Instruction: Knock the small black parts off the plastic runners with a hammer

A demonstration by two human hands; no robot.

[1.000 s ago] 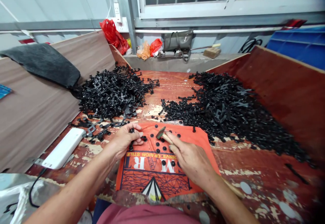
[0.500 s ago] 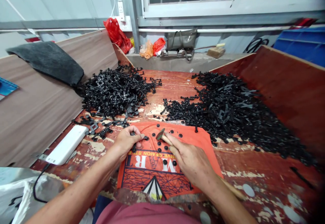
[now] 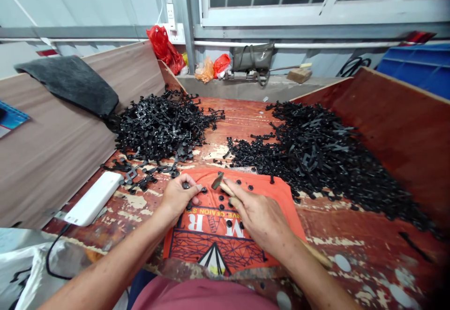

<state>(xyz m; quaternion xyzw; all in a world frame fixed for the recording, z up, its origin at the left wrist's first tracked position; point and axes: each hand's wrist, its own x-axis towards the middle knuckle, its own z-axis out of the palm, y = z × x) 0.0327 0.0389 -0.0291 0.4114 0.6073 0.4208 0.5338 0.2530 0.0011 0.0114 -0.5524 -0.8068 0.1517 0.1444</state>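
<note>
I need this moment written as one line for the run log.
left hand: pinches small black part on orange cloth | right hand: holds small hammer above cloth | black part heaps behind

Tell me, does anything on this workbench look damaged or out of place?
The bench top is badly worn, its red coating flaked off in pale patches. A few black plastic parts lie strayed from the left pile, near a white power bank.

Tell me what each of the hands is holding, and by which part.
The right hand grips a small hammer by its wooden handle, head forward. The left hand pinches a black plastic piece between its fingertips over the orange cloth.
</note>
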